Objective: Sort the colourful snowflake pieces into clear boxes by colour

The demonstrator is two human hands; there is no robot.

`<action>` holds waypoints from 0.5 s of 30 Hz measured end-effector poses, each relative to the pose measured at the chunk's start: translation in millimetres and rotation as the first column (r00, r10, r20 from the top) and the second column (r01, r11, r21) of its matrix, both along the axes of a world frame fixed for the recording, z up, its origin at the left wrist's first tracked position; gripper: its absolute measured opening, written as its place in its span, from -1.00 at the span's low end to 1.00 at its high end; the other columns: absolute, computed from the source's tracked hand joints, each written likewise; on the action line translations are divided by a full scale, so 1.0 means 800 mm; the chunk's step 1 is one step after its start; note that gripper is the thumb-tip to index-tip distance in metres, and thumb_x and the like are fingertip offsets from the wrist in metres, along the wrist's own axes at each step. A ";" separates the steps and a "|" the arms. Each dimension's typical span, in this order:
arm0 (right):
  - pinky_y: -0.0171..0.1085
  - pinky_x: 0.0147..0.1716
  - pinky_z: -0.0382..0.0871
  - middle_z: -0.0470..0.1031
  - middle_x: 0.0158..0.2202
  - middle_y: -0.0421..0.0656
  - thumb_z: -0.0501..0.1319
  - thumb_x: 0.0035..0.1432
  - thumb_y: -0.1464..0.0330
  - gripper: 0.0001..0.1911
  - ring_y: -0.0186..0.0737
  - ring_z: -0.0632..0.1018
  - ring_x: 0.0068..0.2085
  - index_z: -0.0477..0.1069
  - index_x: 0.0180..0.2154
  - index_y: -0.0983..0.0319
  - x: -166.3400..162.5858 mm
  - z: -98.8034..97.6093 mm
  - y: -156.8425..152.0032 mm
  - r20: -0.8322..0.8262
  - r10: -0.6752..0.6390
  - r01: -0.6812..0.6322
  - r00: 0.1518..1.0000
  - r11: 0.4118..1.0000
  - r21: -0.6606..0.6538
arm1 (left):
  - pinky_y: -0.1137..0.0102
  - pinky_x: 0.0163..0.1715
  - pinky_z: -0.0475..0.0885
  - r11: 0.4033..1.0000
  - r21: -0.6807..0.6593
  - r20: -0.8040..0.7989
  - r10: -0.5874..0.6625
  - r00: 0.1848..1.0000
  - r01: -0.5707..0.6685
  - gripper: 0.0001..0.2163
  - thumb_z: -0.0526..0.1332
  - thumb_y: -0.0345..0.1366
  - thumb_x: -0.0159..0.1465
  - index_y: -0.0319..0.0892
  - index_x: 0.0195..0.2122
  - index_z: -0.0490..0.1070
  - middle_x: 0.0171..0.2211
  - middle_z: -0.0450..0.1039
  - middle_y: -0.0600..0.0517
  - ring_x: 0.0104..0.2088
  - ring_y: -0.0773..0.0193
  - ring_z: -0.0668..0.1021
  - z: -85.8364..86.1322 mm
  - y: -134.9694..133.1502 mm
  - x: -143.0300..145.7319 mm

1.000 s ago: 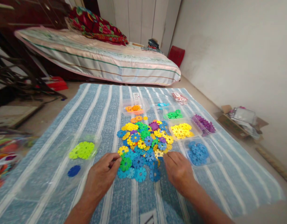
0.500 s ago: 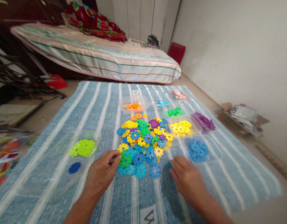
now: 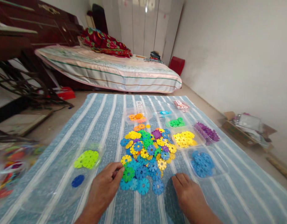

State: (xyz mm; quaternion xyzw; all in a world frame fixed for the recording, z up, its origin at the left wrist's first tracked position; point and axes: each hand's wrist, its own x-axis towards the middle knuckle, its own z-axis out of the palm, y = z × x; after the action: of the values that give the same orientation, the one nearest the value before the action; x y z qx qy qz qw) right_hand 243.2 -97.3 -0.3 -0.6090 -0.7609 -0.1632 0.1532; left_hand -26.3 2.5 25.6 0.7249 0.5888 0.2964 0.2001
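A mixed pile of notched interlocking plastic discs (image 3: pixel 143 152) in several colours lies on the striped cloth. My left hand (image 3: pixel 108 180) is at the pile's near left side, thumb and forefinger pinched at the edge of a green disc (image 3: pixel 129 174). To the right of the pile, my right hand (image 3: pixel 187 189) hovers low over the cloth with its fingers curled together. Whatever is between those fingers is hidden from this angle. Beyond this hand stands a clear tray (image 3: pixel 221 161) with blue discs (image 3: pixel 202 164) in it.
Clear trays hold yellow (image 3: pixel 185 139), purple (image 3: pixel 207 132), green (image 3: pixel 176 122) and orange discs (image 3: pixel 137 117). At left, lime discs (image 3: pixel 87 159) and a dark blue disc (image 3: pixel 77 180) lie on clear plastic. A bed (image 3: pixel 111 73) and a cardboard box (image 3: pixel 239 133) stand beyond the cloth.
The camera has tilted upward, so the scene sits lower. A blue disc showing at my right fingertips is no longer visible there. My left hand keeps its place at the green disc.
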 end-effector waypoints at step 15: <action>-0.34 -0.40 0.26 0.47 -0.34 -0.11 0.07 0.08 0.60 -0.77 -0.22 0.48 -0.27 0.43 -0.32 0.24 0.018 0.134 0.193 0.161 0.115 -0.075 0.980 0.969 -0.236 | 0.51 -0.50 0.40 0.999 0.036 0.032 -0.027 0.999 0.026 -0.80 0.09 -0.11 0.20 -0.05 -0.41 0.44 -0.50 0.49 0.15 -0.52 0.36 0.53 -0.012 -0.002 -0.007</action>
State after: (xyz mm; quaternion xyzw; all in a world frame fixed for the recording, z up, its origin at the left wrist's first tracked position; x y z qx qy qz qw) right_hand 257.6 57.0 107.0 -0.5687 -0.8135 -0.1193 0.0228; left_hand -32.2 1.2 16.3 0.7311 0.5706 0.3159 0.2005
